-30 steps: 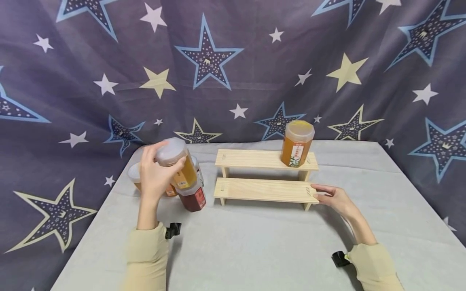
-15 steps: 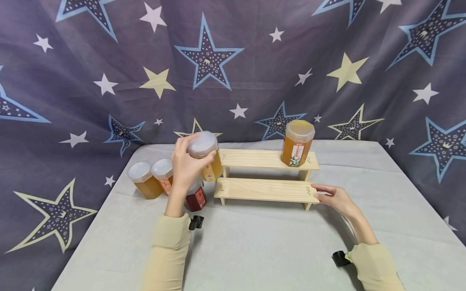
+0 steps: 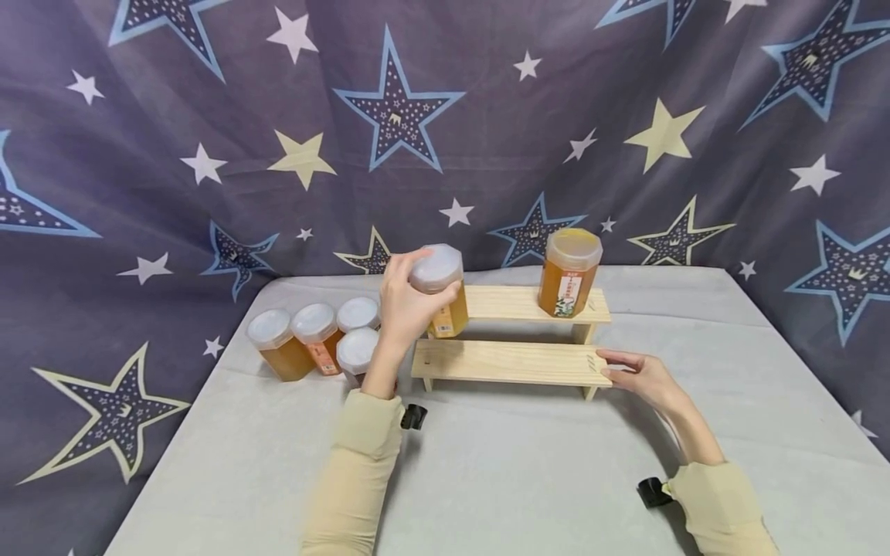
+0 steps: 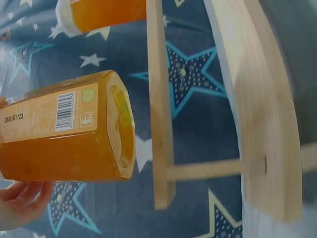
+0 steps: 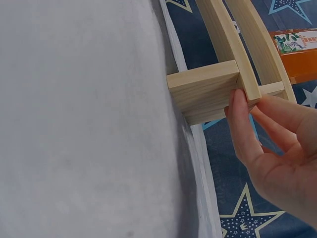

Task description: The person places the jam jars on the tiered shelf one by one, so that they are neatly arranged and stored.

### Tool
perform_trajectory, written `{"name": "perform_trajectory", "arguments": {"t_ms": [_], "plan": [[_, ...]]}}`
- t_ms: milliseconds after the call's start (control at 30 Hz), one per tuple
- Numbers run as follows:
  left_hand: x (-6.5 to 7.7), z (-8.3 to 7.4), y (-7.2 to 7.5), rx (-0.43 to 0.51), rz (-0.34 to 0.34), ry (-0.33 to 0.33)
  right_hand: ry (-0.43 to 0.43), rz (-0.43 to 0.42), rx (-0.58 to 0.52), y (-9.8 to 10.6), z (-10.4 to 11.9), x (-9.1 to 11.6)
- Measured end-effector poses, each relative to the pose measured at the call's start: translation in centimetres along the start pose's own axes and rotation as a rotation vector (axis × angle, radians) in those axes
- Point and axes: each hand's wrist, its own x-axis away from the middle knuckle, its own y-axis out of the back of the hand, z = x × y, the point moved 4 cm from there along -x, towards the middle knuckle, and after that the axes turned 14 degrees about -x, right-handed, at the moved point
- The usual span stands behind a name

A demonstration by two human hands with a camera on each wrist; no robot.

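Note:
My left hand (image 3: 409, 309) grips a hexagonal honey jar (image 3: 453, 313) by its upper part, fingers and thumb around the whitish lid. Upright in the head view, the jar is at the left end of the upper plank (image 3: 501, 301) of a two-step wooden rack. In the left wrist view a gap shows between the jar's base (image 4: 119, 129) and the plank. My right hand (image 3: 647, 380) pinches the right end of the lower plank (image 3: 507, 361) between thumb and fingers. Another amber jar (image 3: 570, 274) stands at the upper plank's right end.
Several more lidded jars stand in a group on the left of the white-covered table, among them an amber one (image 3: 287, 357) and an orange-labelled one (image 3: 323, 355). My left forearm partly hides the nearest one (image 3: 357, 351). A star-patterned curtain (image 3: 445, 93) hangs behind.
My left hand has carried the honey jar rightward, from over the group of jars to the upper plank's left end. My right hand stays at the lower plank.

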Motion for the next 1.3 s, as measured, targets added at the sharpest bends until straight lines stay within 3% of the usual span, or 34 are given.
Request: {"name": "perform_trajectory", "arguments": {"t_ms": [467, 700, 1300], "plan": [[-0.6, -2.2, -3.8, 0.014, 0.070, 0.038, -0.006, 0.003, 0.009, 0.0, -0.1, 0.0], [-1.0, -3.2, -5.4, 0.004, 0.086, 0.024, -0.012, -0.001, 0.011, 0.0, -0.1, 0.1], [-1.3, -4.7, -9.1, -0.028, 0.119, 0.029, 0.004, 0.011, -0.018, -0.1, 0.0, 0.1]]}}
